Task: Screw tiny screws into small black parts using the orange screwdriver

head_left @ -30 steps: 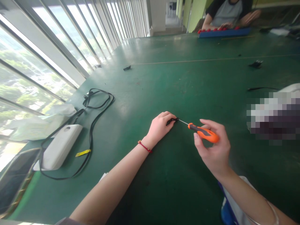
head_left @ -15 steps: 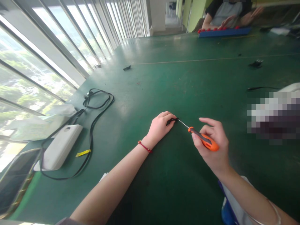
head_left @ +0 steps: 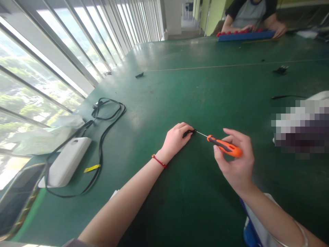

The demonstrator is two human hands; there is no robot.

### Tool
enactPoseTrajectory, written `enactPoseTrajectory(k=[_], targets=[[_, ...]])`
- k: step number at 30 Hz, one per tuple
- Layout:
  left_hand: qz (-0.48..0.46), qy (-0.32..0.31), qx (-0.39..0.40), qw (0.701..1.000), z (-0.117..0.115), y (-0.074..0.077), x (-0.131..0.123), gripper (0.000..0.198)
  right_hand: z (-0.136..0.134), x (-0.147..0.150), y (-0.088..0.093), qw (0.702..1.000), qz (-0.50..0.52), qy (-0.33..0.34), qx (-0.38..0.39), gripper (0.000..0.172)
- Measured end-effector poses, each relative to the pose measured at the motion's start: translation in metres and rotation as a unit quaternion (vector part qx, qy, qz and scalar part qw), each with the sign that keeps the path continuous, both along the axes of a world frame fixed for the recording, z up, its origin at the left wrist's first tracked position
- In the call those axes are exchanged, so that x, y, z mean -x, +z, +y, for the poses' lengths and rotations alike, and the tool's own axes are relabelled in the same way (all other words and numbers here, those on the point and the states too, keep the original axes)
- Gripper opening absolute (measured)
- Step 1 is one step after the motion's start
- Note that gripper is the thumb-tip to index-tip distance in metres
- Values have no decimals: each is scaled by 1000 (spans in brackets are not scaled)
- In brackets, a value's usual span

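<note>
My left hand (head_left: 176,139) rests on the green table (head_left: 205,89) with its fingers curled round a small black part (head_left: 189,132), pinning it down. My right hand (head_left: 235,161) grips an orange and black screwdriver (head_left: 224,146) by the handle. The thin metal shaft points left and its tip touches the black part. A red cord circles my left wrist.
A white device (head_left: 65,161) with a looped black cable (head_left: 102,127) lies at the left, beside a phone (head_left: 15,195) and crumpled plastic. Small black parts (head_left: 139,74) are scattered farther off. Another person sits at the far end behind a blue tray (head_left: 244,35). Windows line the left side.
My right hand has turned the screwdriver handle, dipping and rising again, with the tip staying on the black part. The far person's hands have shifted on the blue tray.
</note>
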State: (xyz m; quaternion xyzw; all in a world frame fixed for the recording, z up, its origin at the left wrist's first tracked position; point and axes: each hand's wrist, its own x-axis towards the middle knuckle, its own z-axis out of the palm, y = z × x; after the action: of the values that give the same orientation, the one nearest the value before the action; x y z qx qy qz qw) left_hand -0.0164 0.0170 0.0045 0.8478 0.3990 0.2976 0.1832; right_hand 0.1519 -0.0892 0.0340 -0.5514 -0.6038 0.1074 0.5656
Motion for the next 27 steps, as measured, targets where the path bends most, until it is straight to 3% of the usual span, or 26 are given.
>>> enactPoseTrajectory(k=[2, 3, 7, 8, 11, 13, 18, 23, 27], targets=[[1, 0, 2, 1000, 0, 1, 0, 16, 0, -1, 0, 1000, 3, 2, -9, 54], [1, -1, 2, 1000, 0, 1, 0, 16, 0, -1, 1, 1000, -9, -1, 2, 51], [1, -2, 0, 1000, 0, 1, 0, 15, -1, -3, 1, 997, -58, -15, 58, 14], [2, -1, -1, 1000, 0, 1, 0, 15, 0, -3, 1, 997, -53, -18, 54, 14], [3, 0, -1, 1000, 0, 1, 0, 14, 1, -3, 0, 999, -18, -24, 15, 38], [2, -1, -1, 1000, 0, 1, 0, 15, 1, -3, 0, 999, -24, -19, 16, 44], [0, -2, 1, 1000, 0, 1, 0, 15, -1, -4, 0, 997, -59, -20, 53, 20], [2, 0, 1, 1000, 0, 1, 0, 15, 0, -4, -1, 1000, -24, -14, -1, 50], [-1, -2, 1, 1000, 0, 1, 0, 16, -1, -4, 0, 997, -63, -28, 46, 24]])
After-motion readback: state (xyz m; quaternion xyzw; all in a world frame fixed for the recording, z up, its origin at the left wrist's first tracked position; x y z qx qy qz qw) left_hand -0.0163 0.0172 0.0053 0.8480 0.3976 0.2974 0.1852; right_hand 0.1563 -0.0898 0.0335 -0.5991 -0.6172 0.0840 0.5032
